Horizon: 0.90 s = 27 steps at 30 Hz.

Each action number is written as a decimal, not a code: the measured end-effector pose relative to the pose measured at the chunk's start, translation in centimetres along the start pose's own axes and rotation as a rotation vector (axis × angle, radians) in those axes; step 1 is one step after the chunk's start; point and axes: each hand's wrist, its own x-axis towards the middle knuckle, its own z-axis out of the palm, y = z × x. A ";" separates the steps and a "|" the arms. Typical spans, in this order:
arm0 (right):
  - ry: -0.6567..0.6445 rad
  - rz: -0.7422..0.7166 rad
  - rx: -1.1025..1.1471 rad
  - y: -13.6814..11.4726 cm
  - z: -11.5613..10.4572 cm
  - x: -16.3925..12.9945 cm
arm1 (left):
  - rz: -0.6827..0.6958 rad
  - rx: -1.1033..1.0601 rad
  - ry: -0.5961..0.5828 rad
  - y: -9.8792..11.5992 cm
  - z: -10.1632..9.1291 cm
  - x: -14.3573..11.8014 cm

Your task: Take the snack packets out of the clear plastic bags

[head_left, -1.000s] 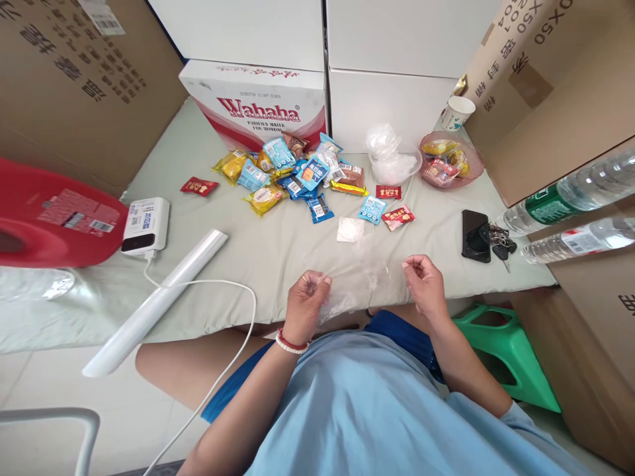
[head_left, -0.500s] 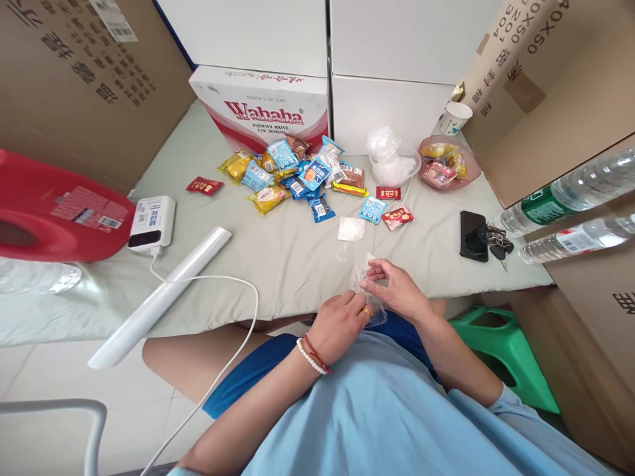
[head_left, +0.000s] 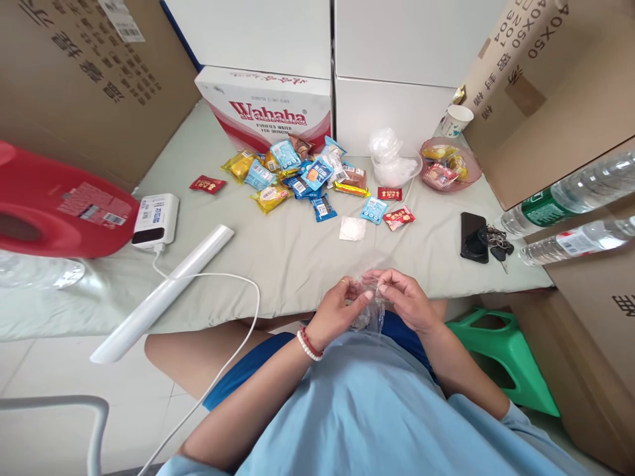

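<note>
At the table's front edge, above my lap, both hands grip a clear plastic bag (head_left: pixel 376 320) that hangs between them. My left hand (head_left: pixel 342 305), with a beaded bracelet at the wrist, is closed on the bag's left side, thumb towards the right. Opposite it, my right hand (head_left: pixel 405 301) pinches the bag between thumb and fingers. The bag's upper part is faint and see-through, so its mouth is hard to make out. A small white square packet (head_left: pixel 352 229) lies flat on the cloth beyond my hands.
Several wrapped snacks (head_left: pixel 297 177) are heaped before a Wahaha carton (head_left: pixel 268 112). Right of them sit bunched plastic bags (head_left: pixel 389 158), a pink bowl (head_left: pixel 473 173), a phone (head_left: pixel 473 236) and keys (head_left: pixel 499 243). A white tube (head_left: pixel 163 294) and cable (head_left: pixel 251 294) lie left.
My left hand has turned from back-up to thumb-up and moved slightly up. My right hand has shifted a little right and down, now pinching the bag, which hangs between both hands.
</note>
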 end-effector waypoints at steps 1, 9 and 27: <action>-0.013 -0.005 -0.006 -0.1 0.1 0.1 | -0.006 -0.032 0.014 0.0 0.0 0.5; 0.243 0.072 0.160 -0.8 -1.6 1.2 | -0.128 -0.450 0.260 1.0 -3.7 0.7; -0.126 -0.336 -0.931 -1.6 -0.8 1.4 | -0.109 0.037 0.492 -2.1 -7.0 -0.7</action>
